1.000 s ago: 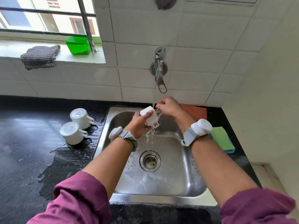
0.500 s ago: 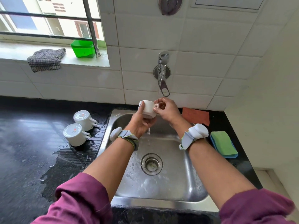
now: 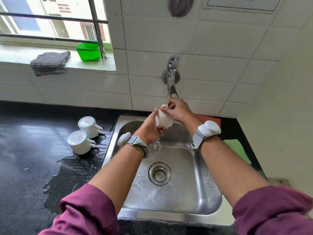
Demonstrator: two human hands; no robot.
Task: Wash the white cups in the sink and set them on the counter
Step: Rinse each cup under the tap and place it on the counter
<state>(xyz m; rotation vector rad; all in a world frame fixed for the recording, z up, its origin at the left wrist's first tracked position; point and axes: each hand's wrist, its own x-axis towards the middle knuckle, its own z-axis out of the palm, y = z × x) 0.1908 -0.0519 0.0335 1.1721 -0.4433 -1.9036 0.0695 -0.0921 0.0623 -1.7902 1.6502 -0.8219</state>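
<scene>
I'm rinsing a cup (image 3: 164, 121) under the tap (image 3: 171, 65). Left grip (image 3: 149, 128) wraps its body and right grip (image 3: 179, 111) pinches its rim. Next it needs setting on the worktop (image 3: 33, 150).

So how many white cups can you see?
3. The back cup and front cup stand upside down on the counter beside the sink. The left hand and right hand hold the third cup under the tap.

The left arm (image 3: 116, 168) and right arm (image 3: 227, 167) stretch forward and converge, forearms bare. The left hand (image 3: 149, 128) curls round the white cup (image 3: 164, 121) from below. The right hand (image 3: 178, 110) pinches its upper edge, fingers bent.
</scene>
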